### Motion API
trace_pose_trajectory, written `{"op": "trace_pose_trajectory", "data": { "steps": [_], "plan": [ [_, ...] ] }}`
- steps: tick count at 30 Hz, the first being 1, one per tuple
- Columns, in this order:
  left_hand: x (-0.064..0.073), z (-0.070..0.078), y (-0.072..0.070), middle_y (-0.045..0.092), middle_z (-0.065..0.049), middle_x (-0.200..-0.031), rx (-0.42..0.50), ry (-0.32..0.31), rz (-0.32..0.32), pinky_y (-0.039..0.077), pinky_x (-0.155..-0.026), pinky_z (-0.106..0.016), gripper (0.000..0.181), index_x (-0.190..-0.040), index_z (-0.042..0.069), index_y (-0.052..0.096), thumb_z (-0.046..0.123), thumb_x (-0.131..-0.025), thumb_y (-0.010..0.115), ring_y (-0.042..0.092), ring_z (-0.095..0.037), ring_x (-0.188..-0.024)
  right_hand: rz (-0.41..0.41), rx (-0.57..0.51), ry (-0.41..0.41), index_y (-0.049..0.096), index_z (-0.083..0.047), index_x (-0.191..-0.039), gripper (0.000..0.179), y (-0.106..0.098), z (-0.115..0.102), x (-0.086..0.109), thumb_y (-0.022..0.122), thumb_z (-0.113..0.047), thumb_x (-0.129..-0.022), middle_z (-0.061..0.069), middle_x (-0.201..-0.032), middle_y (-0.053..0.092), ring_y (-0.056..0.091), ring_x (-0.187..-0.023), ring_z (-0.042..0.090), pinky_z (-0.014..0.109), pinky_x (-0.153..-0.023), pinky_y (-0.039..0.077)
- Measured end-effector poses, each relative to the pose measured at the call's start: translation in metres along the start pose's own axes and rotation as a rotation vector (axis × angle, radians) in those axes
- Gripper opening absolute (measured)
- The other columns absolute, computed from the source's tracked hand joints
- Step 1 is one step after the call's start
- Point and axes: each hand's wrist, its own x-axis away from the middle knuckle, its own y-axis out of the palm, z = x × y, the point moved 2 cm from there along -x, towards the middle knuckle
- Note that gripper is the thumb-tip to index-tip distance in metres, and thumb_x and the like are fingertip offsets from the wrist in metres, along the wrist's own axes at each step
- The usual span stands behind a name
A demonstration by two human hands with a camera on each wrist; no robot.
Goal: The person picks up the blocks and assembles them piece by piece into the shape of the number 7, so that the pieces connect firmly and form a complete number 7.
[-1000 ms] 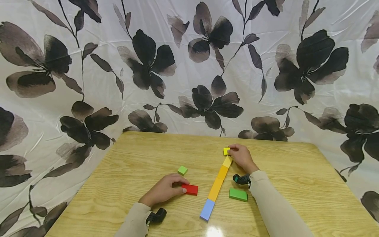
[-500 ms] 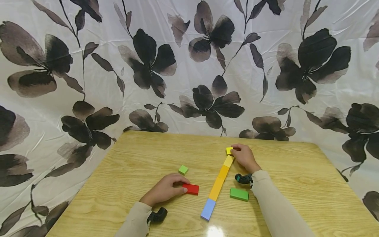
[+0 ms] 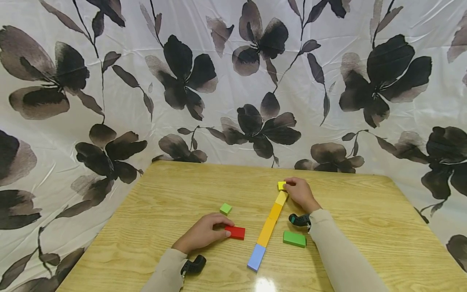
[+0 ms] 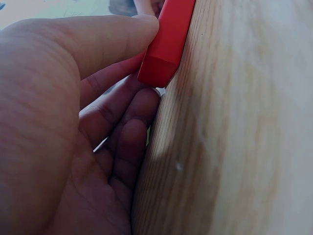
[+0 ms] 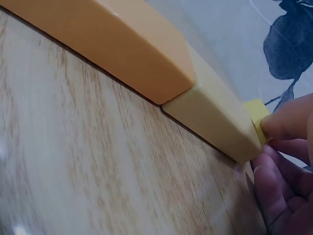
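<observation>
A slanting row of blocks lies on the wooden table (image 3: pixel 164 194): a blue block (image 3: pixel 257 257) at the near end, then orange blocks (image 3: pixel 267 232), then a pale yellow block (image 3: pixel 281 198). My right hand (image 3: pixel 300 194) pinches a small bright yellow block (image 3: pixel 281 185) at the far end of that row; in the right wrist view the yellow block (image 5: pixel 256 113) sits by the end of the pale block (image 5: pixel 215 120). To the left of the row, my left hand (image 3: pixel 204 232) holds a flat red block (image 3: pixel 236 232) between thumb and fingers, down at the table surface.
A small light green block (image 3: pixel 225 209) lies beyond my left hand. Right of the row, below my right wrist, is a green rectangular block (image 3: pixel 294 239). A white cloth with dark flowers (image 3: pixel 255 81) hangs behind the table's far edge.
The right hand and the yellow block have shifted slightly right over the last second, most of it in the first half. The left hand still holds the red block in the same place.
</observation>
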Motion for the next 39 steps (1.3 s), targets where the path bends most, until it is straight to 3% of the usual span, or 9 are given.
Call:
{"op": "trace_pose_trajectory", "data": {
  "steps": [39],
  "plan": [
    [0.0003, -0.0007, -0.0001, 0.064, 0.015, -0.120, 0.004, -0.003, -0.003, 0.040, -0.105, -0.049, 0.024, -0.117, 0.030, 0.072, 0.038, -0.094, 0.071, 0.054, -0.019, -0.124, 0.001, 0.072, -0.041, 0.067, 0.004, -0.123, 0.031, 0.0005, -0.0002, 0.0012, 0.060, -0.012, -0.098, 0.022, -0.121, 0.065, 0.058, -0.115, 0.036, 0.048, -0.099, 0.046]
  ]
}}
